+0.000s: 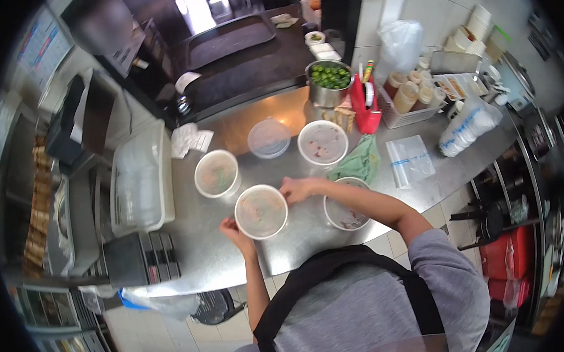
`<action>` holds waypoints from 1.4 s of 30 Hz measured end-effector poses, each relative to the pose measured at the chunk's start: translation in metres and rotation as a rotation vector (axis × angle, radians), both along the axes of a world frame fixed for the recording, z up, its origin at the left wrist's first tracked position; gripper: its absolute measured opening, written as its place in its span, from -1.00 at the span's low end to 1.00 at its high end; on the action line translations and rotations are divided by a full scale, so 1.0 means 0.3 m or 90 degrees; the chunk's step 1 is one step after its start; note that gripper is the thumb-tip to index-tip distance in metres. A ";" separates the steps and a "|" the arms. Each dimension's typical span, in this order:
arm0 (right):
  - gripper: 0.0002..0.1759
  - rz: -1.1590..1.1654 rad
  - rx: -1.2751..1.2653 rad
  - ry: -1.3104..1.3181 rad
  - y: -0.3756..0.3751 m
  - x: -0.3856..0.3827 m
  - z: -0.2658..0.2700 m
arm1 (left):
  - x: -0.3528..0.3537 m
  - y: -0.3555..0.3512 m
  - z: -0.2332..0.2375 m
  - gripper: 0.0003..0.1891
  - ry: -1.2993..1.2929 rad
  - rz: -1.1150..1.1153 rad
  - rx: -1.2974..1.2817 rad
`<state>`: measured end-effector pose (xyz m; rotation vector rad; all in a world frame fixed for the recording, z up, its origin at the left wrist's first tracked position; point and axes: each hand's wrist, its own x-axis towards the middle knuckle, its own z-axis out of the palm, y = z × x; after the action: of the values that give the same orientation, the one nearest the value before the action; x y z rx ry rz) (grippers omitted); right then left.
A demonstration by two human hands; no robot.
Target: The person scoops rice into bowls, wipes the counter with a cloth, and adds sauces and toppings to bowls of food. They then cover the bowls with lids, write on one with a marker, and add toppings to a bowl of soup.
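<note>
A round clear plastic container with a lid on it and reddish food inside stands on the steel counter. My left hand grips its near left rim. My right hand presses with its fingertips on the far right rim. My right forearm crosses over another round container. Two more filled containers stand behind, and a loose clear lid lies between them.
A green cloth and a plastic bag lie to the right. A steel pot of limes, a red utensil holder and a basket of sauce cups stand at the back. A white bin and a scale are at the left.
</note>
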<state>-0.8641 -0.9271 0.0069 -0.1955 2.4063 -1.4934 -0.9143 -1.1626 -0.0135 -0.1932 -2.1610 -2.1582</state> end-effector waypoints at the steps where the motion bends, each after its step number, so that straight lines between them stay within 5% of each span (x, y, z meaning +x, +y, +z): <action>1: -0.81 0.024 0.078 0.010 -0.004 -0.033 -0.106 | -0.004 -0.001 -0.023 -0.81 0.013 -0.002 -0.027; 5: -0.80 0.049 0.268 0.195 -0.023 -0.026 -0.122 | -0.023 -0.008 -0.032 -0.75 0.103 0.040 -0.329; 8: -0.78 0.079 0.170 0.014 0.014 -0.041 -0.017 | -0.003 -0.038 0.027 -0.72 0.338 0.014 -0.587; 9: -0.75 0.053 0.226 0.013 0.035 -0.029 0.113 | 0.007 -0.043 0.042 -0.65 0.146 -0.020 -0.366; 12: -0.74 -0.101 -0.003 -0.015 0.235 -0.041 0.388 | 0.002 -0.101 0.082 -0.48 0.014 -0.014 -0.155; 14: -0.72 -0.412 -0.170 0.093 0.472 -0.108 0.375 | 0.020 -0.059 0.195 -0.35 0.223 -0.126 -0.438; 17: -0.76 -0.854 0.275 0.466 0.808 -0.148 0.418 | 0.105 0.064 0.342 -0.20 0.350 -0.260 -0.735; 18: -0.74 -0.987 0.447 0.480 1.051 -0.186 0.262 | 0.127 0.096 0.361 -0.16 0.360 -0.300 -0.811; 20: -0.71 -1.275 0.760 0.303 1.120 -0.144 0.249 | 0.137 0.116 0.305 -0.13 0.363 -0.279 -0.825; 23: -0.67 -1.140 0.191 0.007 1.279 -0.042 0.216 | 0.125 0.133 0.293 -0.13 0.362 -0.277 -0.812; 27: -0.77 -1.043 0.419 0.596 1.038 0.082 0.399 | 0.120 0.127 0.285 -0.23 0.329 -0.343 -0.678; 29: -0.77 -0.925 0.247 0.610 0.869 0.168 0.512 | 0.139 0.178 0.376 -0.28 0.321 -0.409 -0.476; 30: -0.69 -0.747 -0.264 0.546 0.610 0.233 0.596 | 0.182 0.209 0.430 -0.30 0.304 -0.449 -0.375; 33: -0.33 -0.469 -0.381 0.373 0.246 0.351 0.663 | 0.278 0.317 0.531 -0.46 0.027 -0.614 -0.099; 37: -0.50 -0.430 -0.687 0.302 0.021 0.427 0.661 | 0.293 0.362 0.508 -0.71 -0.238 -0.920 0.013; 39: -0.77 -0.359 -0.798 0.267 -0.014 0.447 0.634 | 0.335 0.363 0.519 -0.78 -0.279 -0.947 0.071; 40: -0.72 -0.375 -0.821 0.214 -0.023 0.470 0.625 | 0.358 0.358 0.522 -0.72 -0.299 -0.958 0.099; 42: -0.53 -0.403 -0.868 0.113 -0.039 0.519 0.610 | 0.399 0.346 0.526 -0.76 -0.045 -0.894 -0.072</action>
<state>-0.7083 -0.9387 0.1900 0.1953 1.1112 -3.2514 -0.7946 -1.0587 0.1442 -2.2009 -2.4396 -2.4107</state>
